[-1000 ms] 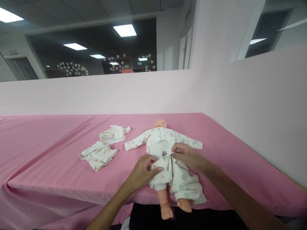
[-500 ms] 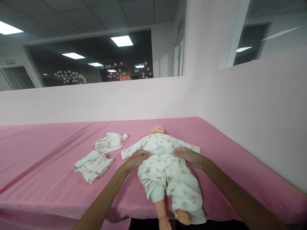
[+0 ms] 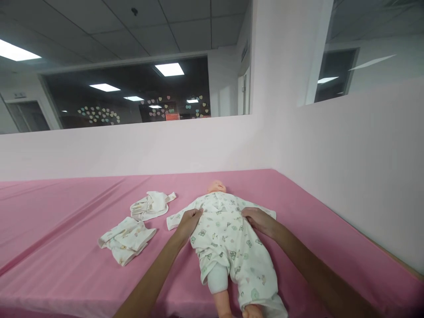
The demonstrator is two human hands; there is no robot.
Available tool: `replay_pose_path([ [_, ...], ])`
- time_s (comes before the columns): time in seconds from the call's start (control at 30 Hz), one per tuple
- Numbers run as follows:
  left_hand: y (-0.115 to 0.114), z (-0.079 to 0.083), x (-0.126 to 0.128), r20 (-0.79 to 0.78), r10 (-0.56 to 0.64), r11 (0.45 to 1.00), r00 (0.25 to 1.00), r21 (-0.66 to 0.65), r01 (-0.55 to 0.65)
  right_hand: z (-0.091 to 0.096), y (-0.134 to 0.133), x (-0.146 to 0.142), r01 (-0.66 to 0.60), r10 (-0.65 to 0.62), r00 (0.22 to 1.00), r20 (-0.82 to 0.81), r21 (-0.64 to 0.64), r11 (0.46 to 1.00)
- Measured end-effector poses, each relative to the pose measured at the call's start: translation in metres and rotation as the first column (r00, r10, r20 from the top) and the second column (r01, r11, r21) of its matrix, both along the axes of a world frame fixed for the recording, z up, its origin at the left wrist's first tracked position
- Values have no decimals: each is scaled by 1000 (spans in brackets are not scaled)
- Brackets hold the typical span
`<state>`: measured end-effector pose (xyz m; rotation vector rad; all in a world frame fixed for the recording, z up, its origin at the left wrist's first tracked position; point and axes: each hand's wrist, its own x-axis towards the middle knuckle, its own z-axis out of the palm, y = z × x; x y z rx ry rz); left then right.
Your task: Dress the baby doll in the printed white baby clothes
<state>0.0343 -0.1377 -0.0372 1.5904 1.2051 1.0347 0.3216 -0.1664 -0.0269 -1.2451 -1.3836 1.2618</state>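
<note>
A baby doll (image 3: 217,186) lies on its back with its head toward the wall, dressed in a white printed top (image 3: 220,201) and matching pants (image 3: 228,240). My left hand (image 3: 192,221) is closed on the pants' waistband at the left side. On the opposite side, my right hand (image 3: 257,219) pinches the same waistband. The waistband lies over the lower edge of the top, at the doll's belly. One pant leg is bunched above the knee, baring a white lower leg piece and a foot; the other covers its leg nearly to the foot.
Two folded white printed cloth pieces, an upper one (image 3: 152,206) and a lower one (image 3: 127,239), rest left of the doll on the pink sheet (image 3: 66,234). White walls (image 3: 357,168) with windows border the table at the back and right.
Both hands have drawn the waistband up toward the doll's chest, covering the pale strip of belly that showed before. The camera view has tilted up slightly.
</note>
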Motion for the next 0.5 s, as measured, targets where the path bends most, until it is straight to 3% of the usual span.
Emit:
replay_pose_path([
  [0.17, 6, 2, 15, -15, 185, 977, 983, 115, -182, -13, 14, -7, 137, -132, 985, -108, 36, 990],
  [0.27, -2, -1, 9, -18, 200, 972, 980, 129, -197, -17, 3, -1, 76, -74, 992, -101, 23, 997],
  [0.37, -17, -6, -6, -19, 102, 990, 995, 95, -100, -15, -14, 9, -57, 58, 997, -51, 18, 998],
  [0.5, -31, -19, -25, -6, -122, 993, 992, 0, 122, -7, -29, 21, -207, 206, 976, 76, -2, 978],
])
